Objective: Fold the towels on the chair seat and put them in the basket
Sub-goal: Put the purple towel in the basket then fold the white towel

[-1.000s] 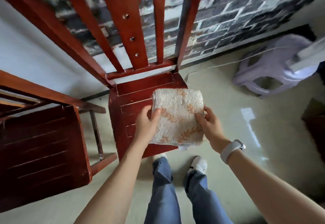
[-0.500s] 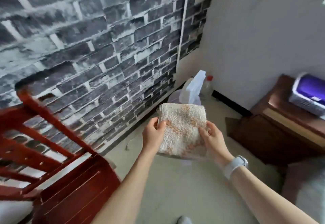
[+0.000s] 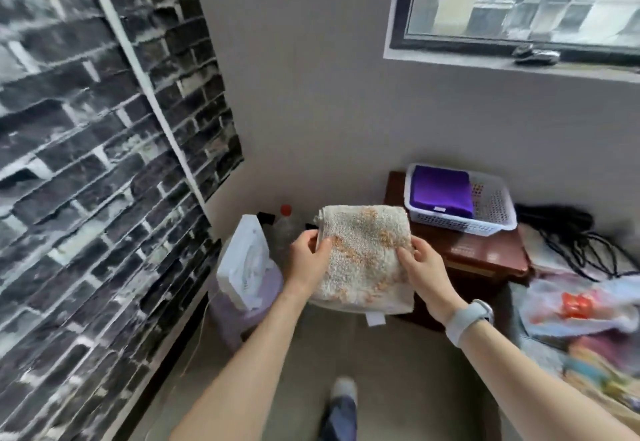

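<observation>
Both hands are carrying the folded towel (image 3: 363, 260) in mid-air, out in front of the body. It's cream with orange speckles, folded into a thick pad, and a little white tag (image 3: 375, 319) hangs off its near edge. The left hand (image 3: 308, 260) grips the left side, thumb on top and the other fingers curled underneath. The right hand (image 3: 420, 267) pinches the right side the same way, thumb on top and fingers under the fold. There's a grey band (image 3: 467, 319) on the right wrist.

The basket (image 3: 491, 212) is white plastic mesh, sitting beyond the towel and off to its right, on a dark red wooden stand (image 3: 485, 253). A folded purple towel (image 3: 440, 191) already lies in the basket's left half; the right half shows bare mesh. The towel in hand isn't touching the basket; it's held short of it and lower in view.

Left of the towel there's a white bag (image 3: 246, 264) in a lilac bin (image 3: 235, 312), with a red-capped bottle (image 3: 285, 222) right behind it. Right of the basket, black cables (image 3: 571, 236) trail over the floor, and below them lies a clear bag (image 3: 581, 305) with something red-orange inside. One shoe (image 3: 343, 388) shows on the floor below the towel.
</observation>
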The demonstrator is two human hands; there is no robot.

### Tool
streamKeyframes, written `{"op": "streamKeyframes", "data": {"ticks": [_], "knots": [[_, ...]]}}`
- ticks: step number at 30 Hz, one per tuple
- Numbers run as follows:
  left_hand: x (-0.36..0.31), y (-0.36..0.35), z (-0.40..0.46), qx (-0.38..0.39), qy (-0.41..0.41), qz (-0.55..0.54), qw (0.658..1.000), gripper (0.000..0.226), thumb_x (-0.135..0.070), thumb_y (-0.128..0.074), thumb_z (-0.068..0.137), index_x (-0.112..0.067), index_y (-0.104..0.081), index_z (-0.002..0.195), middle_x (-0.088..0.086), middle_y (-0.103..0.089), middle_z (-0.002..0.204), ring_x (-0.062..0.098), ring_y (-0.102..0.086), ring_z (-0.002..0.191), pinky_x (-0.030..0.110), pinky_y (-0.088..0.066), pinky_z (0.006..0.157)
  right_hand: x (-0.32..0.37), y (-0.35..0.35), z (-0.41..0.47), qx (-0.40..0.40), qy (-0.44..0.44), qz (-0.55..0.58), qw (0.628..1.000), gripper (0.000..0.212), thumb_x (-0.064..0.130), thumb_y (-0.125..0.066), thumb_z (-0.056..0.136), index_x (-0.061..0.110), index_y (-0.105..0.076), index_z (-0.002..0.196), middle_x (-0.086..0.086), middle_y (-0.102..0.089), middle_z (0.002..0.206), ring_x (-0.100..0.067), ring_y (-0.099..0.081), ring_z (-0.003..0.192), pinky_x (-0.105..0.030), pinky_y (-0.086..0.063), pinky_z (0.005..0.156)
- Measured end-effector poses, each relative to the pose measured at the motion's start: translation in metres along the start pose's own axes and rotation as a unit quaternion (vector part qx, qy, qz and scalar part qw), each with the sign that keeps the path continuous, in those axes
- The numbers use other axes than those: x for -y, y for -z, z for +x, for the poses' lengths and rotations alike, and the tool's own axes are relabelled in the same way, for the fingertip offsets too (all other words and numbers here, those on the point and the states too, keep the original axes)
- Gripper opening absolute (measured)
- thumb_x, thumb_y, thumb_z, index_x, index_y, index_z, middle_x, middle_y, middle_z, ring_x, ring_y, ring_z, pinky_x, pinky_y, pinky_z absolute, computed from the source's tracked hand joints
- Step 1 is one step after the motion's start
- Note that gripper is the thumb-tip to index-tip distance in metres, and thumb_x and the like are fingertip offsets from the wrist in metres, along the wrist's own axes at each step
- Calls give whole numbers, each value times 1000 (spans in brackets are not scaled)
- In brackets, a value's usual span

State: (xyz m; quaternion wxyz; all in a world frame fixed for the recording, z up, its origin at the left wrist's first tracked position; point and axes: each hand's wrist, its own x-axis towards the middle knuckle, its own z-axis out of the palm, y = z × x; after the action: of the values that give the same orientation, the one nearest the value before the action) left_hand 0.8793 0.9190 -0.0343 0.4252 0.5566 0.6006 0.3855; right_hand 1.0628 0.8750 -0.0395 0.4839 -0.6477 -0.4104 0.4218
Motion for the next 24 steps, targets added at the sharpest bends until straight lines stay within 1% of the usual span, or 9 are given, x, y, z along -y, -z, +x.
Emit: {"op": "streamKeyframes", "data": {"ticks": [3, 6, 8, 11, 14, 18, 21, 23, 24], "knots": [[-18, -44, 60, 29, -10, 3, 1000, 5, -18, -55, 89, -17, -57, 94, -12, -55, 74, 0, -49, 66, 6, -38, 52, -3, 27, 60, -24, -10, 6, 1000, 21, 18, -48, 92, 24, -52, 111, 3, -62, 100, -10, -62, 89, -26, -52, 71], [-35, -84, 117, 58, -11, 13, 998, 18, -22, -54, 90, -11, -60, 102, -4, -60, 86, 11, -55, 78, 20, -43, 63, -1, 48, 121, -45, -22, -5, 999, 21, 17, -48, 92, 21, -54, 111, 0, -63, 100, -15, -62, 91, -34, -53, 78], [-45, -112, 154, 74, -6, 25, 997, 22, -24, -53, 90, -11, -59, 107, -4, -60, 90, 10, -55, 82, 21, -42, 64, -1, 65, 160, -55, -36, -14, 998, 22, 17, -47, 91, 20, -53, 112, -1, -63, 100, -17, -62, 90, -36, -52, 79], [-59, -151, 198, 98, -8, 35, 995, 23, -25, -52, 91, -11, -58, 108, -6, -59, 90, 4, -53, 78, 17, -40, 61, -4, 89, 208, -71, -62, -4, 996, 24, 20, -47, 92, 21, -51, 116, 1, -63, 98, -15, -63, 89, -30, -55, 74], [-66, -191, 230, 122, 11, 48, 991, 26, -25, -52, 91, -12, -58, 112, -3, -61, 98, 9, -54, 87, 22, -41, 71, -12, 113, 244, -89, -84, -3, 992, 23, 20, -47, 93, 23, -50, 115, 8, -61, 94, -8, -62, 83, -21, -52, 64], [-65, -247, 270, 136, 37, 70, 987, 30, -26, -50, 92, -11, -55, 118, 1, -61, 111, 12, -54, 98, 24, -41, 79, -31, 145, 298, -102, -115, -21, 988, 28, 22, -46, 93, 21, -48, 122, 14, -57, 95, -7, -59, 87, -32, -53, 77], [-58, -285, 295, 133, 52, 79, 987, 31, -27, -50, 92, -12, -55, 118, 3, -61, 114, 13, -53, 100, 25, -41, 80, -46, 164, 335, -99, -121, -29, 987, 32, 22, -44, 94, 18, -46, 126, 6, -60, 105, -9, -60, 87, -27, -52, 73], [-50, -309, 314, 121, 62, 83, 987, 29, -26, -50, 92, -13, -56, 118, 3, -62, 113, 11, -53, 97, 25, -41, 80, -60, 173, 361, -90, -126, -44, 987, 38, 22, -44, 94, 16, -42, 132, 1, -61, 111, -13, -61, 84, -28, -51, 70], [-44, -321, 323, 114, 68, 87, 987, 29, -25, -50, 92, -12, -56, 117, 3, -62, 113, 10, -52, 95, 25, -40, 79, -69, 177, 374, -85, -132, -55, 986, 40, 22, -43, 94, 16, -41, 134, -1, -60, 113, -14, -61, 85, -31, -52, 72]]}}
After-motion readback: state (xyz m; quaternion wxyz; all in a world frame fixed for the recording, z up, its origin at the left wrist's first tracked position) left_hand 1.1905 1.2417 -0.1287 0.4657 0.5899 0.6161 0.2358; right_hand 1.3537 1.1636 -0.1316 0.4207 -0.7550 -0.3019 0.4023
